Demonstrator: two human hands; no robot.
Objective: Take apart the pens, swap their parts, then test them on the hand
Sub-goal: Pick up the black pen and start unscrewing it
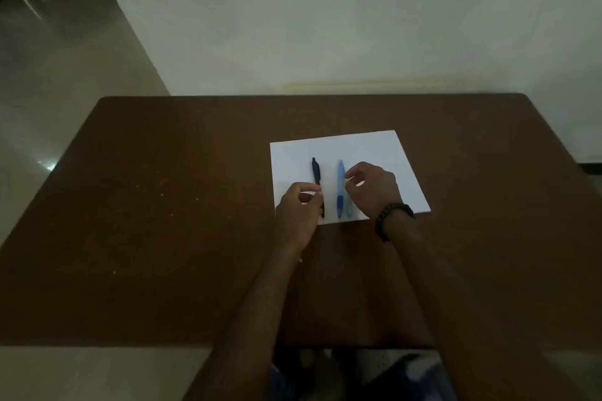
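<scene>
Just inward of the curled left hand (298,208), whose fingertips pinch the slim black plastic pen (316,179), lies the parallel light-blue pen (340,189), its long axis running away, beside the loosely curled, empty right hand (374,189).

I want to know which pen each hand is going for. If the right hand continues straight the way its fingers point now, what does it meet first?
Probably the blue pen: the right hand points left at its barrel, though height above the paper is unclear.
</scene>
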